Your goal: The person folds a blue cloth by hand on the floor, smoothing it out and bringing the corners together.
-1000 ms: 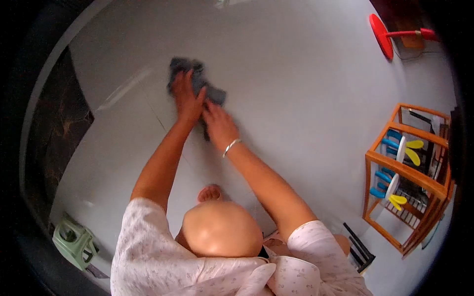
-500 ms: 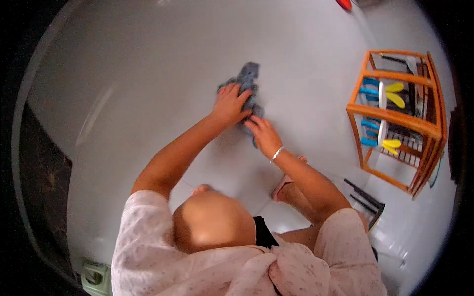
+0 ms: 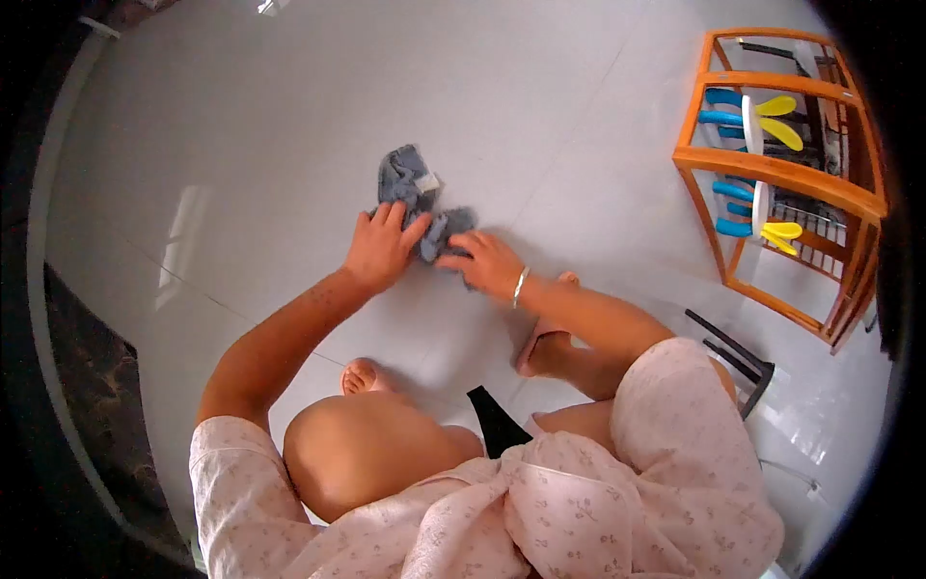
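Note:
A crumpled grey-blue cloth (image 3: 402, 174) with a small white tag lies on the pale, shiny tiled floor. My left hand (image 3: 381, 249) rests on its near left part, fingers bent down over the fabric. At the right end of the cloth, my right hand (image 3: 487, 262) pinches its edge with curled fingers; a light bracelet circles that wrist. The fingertips of both hands are partly hidden in the folds. The cloth is bunched between the two hands, and its far end spreads away from me.
An orange wooden-framed rack (image 3: 781, 174) with blue, white and yellow items stands at the right. Below it is a black metal bar piece (image 3: 738, 362). A dark patterned surface (image 3: 101, 386) borders the floor at left. My sandalled feet are close behind the cloth.
The view has shifted. The cloth is now bunched differently, its far end spread to the left with the tag showing. My hands are farther apart along it, the left hand moved leftward.

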`<control>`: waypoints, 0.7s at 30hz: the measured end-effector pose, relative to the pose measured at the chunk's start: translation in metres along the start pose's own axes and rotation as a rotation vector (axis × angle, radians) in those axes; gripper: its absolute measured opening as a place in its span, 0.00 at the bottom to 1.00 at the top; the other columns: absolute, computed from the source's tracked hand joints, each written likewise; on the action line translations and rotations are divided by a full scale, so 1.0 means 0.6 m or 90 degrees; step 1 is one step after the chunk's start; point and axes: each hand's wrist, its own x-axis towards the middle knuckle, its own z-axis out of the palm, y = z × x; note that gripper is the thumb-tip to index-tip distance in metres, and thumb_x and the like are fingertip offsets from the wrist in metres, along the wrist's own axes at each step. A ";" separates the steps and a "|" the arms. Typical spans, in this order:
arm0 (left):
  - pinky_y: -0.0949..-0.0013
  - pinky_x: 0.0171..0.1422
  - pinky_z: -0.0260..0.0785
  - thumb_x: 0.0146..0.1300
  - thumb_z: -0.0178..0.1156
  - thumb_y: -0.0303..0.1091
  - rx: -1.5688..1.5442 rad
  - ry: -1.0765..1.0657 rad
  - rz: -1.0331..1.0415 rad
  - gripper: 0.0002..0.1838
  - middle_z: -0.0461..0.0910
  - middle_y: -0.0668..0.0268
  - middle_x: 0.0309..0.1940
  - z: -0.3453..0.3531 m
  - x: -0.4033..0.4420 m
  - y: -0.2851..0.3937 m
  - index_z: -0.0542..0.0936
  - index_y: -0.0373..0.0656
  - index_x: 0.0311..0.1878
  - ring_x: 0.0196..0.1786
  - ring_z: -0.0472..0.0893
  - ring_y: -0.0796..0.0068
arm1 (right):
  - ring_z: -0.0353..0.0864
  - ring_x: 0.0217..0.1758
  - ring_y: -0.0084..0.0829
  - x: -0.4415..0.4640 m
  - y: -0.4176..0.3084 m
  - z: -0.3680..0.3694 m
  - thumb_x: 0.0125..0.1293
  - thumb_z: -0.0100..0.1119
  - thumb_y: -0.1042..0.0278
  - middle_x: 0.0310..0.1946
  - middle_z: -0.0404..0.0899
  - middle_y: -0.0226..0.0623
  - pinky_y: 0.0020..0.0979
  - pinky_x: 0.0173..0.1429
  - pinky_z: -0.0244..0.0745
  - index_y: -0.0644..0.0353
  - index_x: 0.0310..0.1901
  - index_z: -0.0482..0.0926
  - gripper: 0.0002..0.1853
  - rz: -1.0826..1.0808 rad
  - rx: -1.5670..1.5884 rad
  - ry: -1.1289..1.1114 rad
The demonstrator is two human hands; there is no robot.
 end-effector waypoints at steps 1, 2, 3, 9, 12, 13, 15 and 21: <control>0.53 0.46 0.67 0.49 0.71 0.37 -0.005 -0.007 -0.016 0.36 0.71 0.58 0.50 -0.011 0.025 0.003 0.71 0.54 0.64 0.56 0.72 0.57 | 0.73 0.61 0.44 0.008 0.033 -0.001 0.59 0.57 0.71 0.61 0.70 0.34 0.44 0.63 0.71 0.34 0.56 0.77 0.23 -0.013 -0.018 0.048; 0.53 0.46 0.67 0.49 0.71 0.37 -0.001 -0.014 -0.019 0.36 0.71 0.58 0.50 -0.015 0.052 0.004 0.71 0.54 0.64 0.56 0.72 0.57 | 0.73 0.60 0.43 0.017 0.070 -0.008 0.59 0.57 0.70 0.60 0.71 0.33 0.43 0.62 0.72 0.33 0.55 0.76 0.23 -0.016 -0.039 0.042; 0.52 0.47 0.69 0.49 0.71 0.37 -0.001 0.023 -0.047 0.36 0.71 0.57 0.50 -0.015 0.087 0.002 0.70 0.54 0.64 0.56 0.73 0.55 | 0.73 0.60 0.43 0.034 0.107 -0.027 0.59 0.58 0.70 0.60 0.71 0.33 0.42 0.62 0.72 0.33 0.55 0.76 0.23 -0.019 -0.061 0.037; 0.50 0.55 0.73 0.54 0.70 0.36 0.026 0.124 -0.186 0.35 0.71 0.50 0.54 -0.049 0.329 -0.044 0.68 0.50 0.66 0.57 0.73 0.46 | 0.68 0.66 0.37 0.164 0.283 -0.176 0.61 0.54 0.77 0.62 0.70 0.27 0.40 0.64 0.70 0.36 0.59 0.72 0.27 0.027 -0.207 0.046; 0.48 0.56 0.72 0.57 0.68 0.33 -0.009 0.130 -0.264 0.31 0.71 0.47 0.56 -0.079 0.393 -0.040 0.69 0.48 0.65 0.57 0.73 0.42 | 0.72 0.61 0.36 0.220 0.334 -0.221 0.56 0.56 0.83 0.58 0.73 0.29 0.37 0.62 0.71 0.38 0.56 0.74 0.29 -0.006 -0.199 0.107; 0.48 0.56 0.72 0.57 0.68 0.32 -0.024 0.195 -0.267 0.29 0.71 0.49 0.53 -0.081 0.403 -0.039 0.70 0.48 0.62 0.56 0.73 0.43 | 0.71 0.63 0.36 0.222 0.336 -0.243 0.57 0.54 0.84 0.59 0.73 0.28 0.37 0.63 0.70 0.38 0.55 0.76 0.28 0.006 -0.198 0.090; 0.47 0.57 0.71 0.56 0.67 0.30 -0.081 0.266 -0.257 0.27 0.72 0.49 0.52 -0.094 0.393 -0.024 0.70 0.47 0.59 0.55 0.73 0.42 | 0.71 0.63 0.36 0.190 0.328 -0.271 0.58 0.54 0.83 0.59 0.73 0.27 0.38 0.63 0.70 0.38 0.54 0.76 0.26 -0.021 -0.160 0.127; 0.49 0.55 0.72 0.52 0.72 0.34 -0.176 0.063 -0.227 0.33 0.71 0.50 0.54 -0.064 0.210 0.144 0.69 0.46 0.62 0.54 0.74 0.44 | 0.72 0.64 0.34 -0.005 0.294 -0.194 0.64 0.51 0.69 0.60 0.74 0.27 0.42 0.62 0.67 0.32 0.57 0.77 0.21 -0.205 -0.075 0.142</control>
